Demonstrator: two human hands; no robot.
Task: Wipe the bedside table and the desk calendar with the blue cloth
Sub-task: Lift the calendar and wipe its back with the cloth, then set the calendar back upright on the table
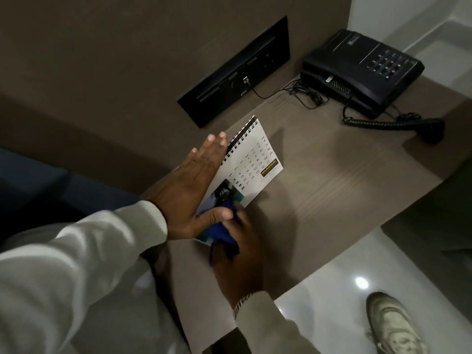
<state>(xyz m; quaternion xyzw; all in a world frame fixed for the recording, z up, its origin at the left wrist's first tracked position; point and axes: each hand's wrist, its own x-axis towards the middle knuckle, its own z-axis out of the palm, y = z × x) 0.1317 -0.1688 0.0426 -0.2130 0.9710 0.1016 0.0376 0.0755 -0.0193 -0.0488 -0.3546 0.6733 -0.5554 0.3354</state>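
Grey-brown wood-grain tabletop (332, 190), dimly lit.
A black telephone (362, 70) sits at its far right corner; its coiled cord (378, 123) and a tangle of thin cable (304, 94) lie beside it.

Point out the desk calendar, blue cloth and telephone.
desk calendar (255, 159): head view, white date grid.
blue cloth (226, 235): head view, bunched middle fold.
telephone (357, 57): head view, black body beside keypad.

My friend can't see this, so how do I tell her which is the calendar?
Find the brown bedside table with the black telephone at its far corner. Nearer, the left hand holds the desk calendar while the right hand presses a blue cloth on it. It is white, unlike the telephone, with spiral rings and numbers.
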